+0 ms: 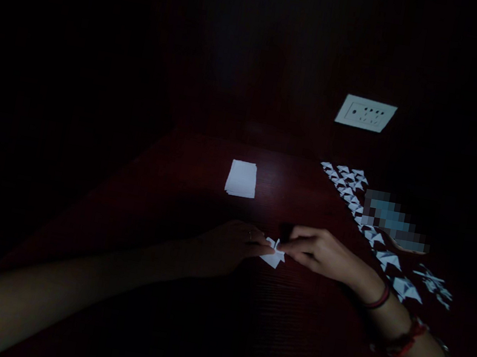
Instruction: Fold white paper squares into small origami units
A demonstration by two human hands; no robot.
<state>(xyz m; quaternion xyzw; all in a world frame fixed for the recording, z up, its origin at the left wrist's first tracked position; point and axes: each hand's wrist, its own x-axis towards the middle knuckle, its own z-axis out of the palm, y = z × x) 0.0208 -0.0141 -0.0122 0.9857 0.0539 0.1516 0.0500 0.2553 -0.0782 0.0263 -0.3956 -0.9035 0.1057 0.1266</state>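
Note:
A small white folded paper [272, 258] with pointed corners and a narrow upright flap lies on the dark red table, between my two hands. My left hand [234, 242], in shadow with a ring on one finger, holds its left side with fingertips and thumb. From the right, my right hand [317, 251] pinches at the paper's right side, fingers curled together. Part of the paper is hidden under the fingertips. Beyond the hands sits a stack of white paper sheets [242, 178].
Several folded white paper pieces [348, 194] run in rows along the table's right side. Beside them lie a pixelated flat object [397, 222] and a pile of thin white paper scraps [433, 283]. A power socket [366, 113] is on the dark wall behind.

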